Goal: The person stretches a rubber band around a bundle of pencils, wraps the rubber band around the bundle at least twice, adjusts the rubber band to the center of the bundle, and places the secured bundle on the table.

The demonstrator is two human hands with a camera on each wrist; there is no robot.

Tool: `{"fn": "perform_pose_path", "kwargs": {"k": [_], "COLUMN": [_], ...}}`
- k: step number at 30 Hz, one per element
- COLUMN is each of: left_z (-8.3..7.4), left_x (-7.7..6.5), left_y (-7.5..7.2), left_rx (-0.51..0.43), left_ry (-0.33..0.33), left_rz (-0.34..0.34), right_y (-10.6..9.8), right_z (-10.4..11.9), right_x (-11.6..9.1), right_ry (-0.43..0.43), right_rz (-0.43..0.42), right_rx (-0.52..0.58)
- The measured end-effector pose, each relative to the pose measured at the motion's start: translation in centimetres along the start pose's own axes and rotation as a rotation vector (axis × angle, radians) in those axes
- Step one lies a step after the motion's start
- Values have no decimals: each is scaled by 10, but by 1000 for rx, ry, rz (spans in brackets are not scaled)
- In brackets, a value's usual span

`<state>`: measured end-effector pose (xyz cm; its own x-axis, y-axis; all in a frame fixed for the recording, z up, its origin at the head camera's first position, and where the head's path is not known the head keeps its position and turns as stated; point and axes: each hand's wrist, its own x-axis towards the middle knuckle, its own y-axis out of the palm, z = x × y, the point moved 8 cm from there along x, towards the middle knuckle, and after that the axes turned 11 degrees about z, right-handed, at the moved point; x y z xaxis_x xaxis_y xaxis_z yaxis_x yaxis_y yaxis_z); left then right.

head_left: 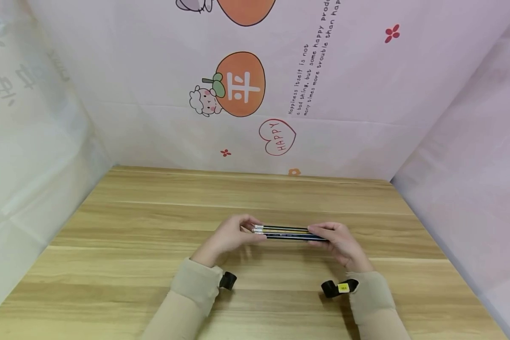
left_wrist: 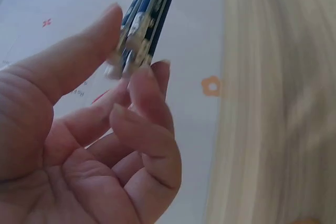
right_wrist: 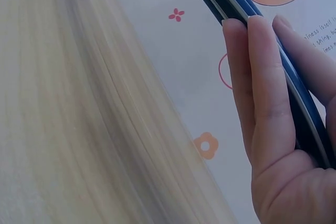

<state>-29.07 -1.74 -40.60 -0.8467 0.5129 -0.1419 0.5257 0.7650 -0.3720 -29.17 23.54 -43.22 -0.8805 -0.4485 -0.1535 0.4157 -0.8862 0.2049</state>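
Observation:
A bundle of several dark pencils with pale eraser ends is held crosswise over the middle of the table. My left hand has its thumb and fingertips around the eraser ends. In the left wrist view, those pencil ends sit unevenly between thumb and fingers, while the other fingers curl below. My right hand grips the opposite part of the bundle, thumb on one side and fingers on the other. Dark blue and black barrels run along that palm in the right wrist view, their far tips hidden by the hand.
Beneath both hands lies a wood-grain table. A printed white cloth with orange shapes and lettering rises behind the back edge, and pale cloth hangs at both sides. Black wrist cameras are strapped over the beige cuffs.

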Motion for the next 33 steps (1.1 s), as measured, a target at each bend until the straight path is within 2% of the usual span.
{"fn": "perform_pose_path", "kwargs": {"k": [4, 8, 13, 17, 22, 33], "left_z": [-3, -1, 15, 25, 36, 62], "left_x": [-4, -11, -19, -22, -24, -32], "left_y": [-5, -17, -41, -52, -58, -62], "left_rx": [33, 50, 36, 53, 97, 180], "left_ry": [8, 8, -40, -68, -112, -267], "left_rz": [32, 53, 19, -3, -5, -39], "right_y": [0, 0, 0, 0, 0, 1], "right_z": [0, 0, 2, 2, 1, 0], "right_x": [-1, -1, -1, -2, -2, -1], "right_ry": [9, 12, 10, 7, 5, 2], "right_rz": [6, 8, 12, 15, 11, 15], "right_rx": [0, -4, -8, -21, -45, -44]}}
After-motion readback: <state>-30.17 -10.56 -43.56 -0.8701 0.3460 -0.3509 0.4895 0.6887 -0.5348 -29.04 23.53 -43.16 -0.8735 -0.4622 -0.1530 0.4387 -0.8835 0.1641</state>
